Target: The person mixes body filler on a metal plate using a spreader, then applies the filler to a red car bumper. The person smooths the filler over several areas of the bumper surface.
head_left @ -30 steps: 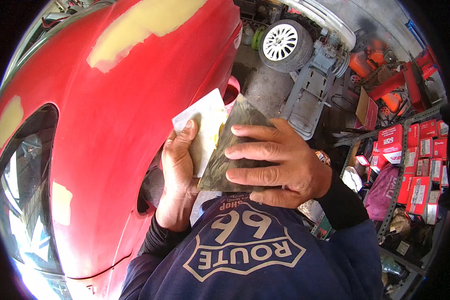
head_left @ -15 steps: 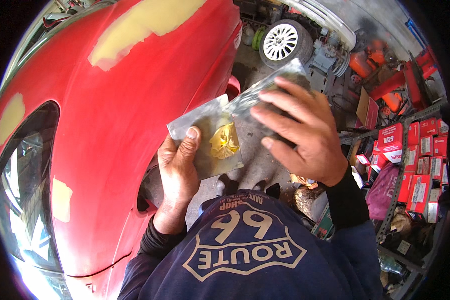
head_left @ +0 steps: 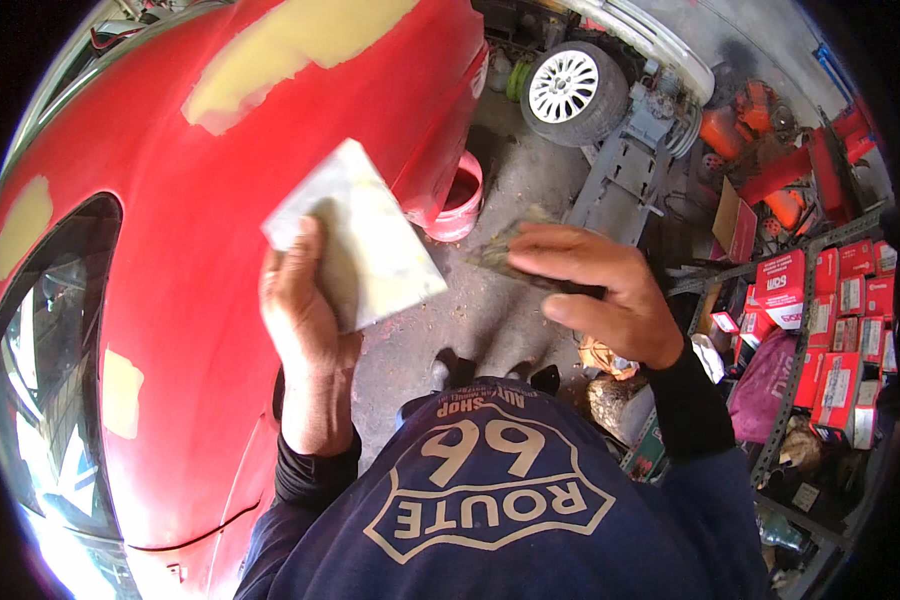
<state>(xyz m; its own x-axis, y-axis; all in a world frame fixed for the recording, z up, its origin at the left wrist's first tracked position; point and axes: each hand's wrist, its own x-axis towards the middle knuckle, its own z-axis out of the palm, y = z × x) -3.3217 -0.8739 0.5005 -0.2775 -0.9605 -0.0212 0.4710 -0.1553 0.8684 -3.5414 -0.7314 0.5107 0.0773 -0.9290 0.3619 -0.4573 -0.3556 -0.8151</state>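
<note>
My left hand (head_left: 305, 315) is closed on a flat, pale square plate (head_left: 375, 245), likely a body-filler spreader, with the thumb over its near-left part. Light glares off the plate, and no yellow lump shows on its face. To the right, my right hand (head_left: 615, 290) grips a second thin spreader plate (head_left: 500, 248), smeared and seen nearly edge-on, blurred by motion. The two plates are apart. Left of my hands stands a red car body (head_left: 240, 260) with a large yellow filler patch (head_left: 290, 60) and smaller ones, including one (head_left: 122, 395) beside the window.
A pink bucket (head_left: 460, 205) stands on the floor by the car. Beyond it are a wheel with white rim (head_left: 565, 85) and a grey metal jack (head_left: 630, 165). At right, a metal shelf holds several red boxes (head_left: 840, 375) and a purple bag (head_left: 765, 385).
The plates have separated. My left plate has moved left and tilted, and its yellow putty lump is no longer visible. My right hand has dropped slightly, turning its plate edge-on.
</note>
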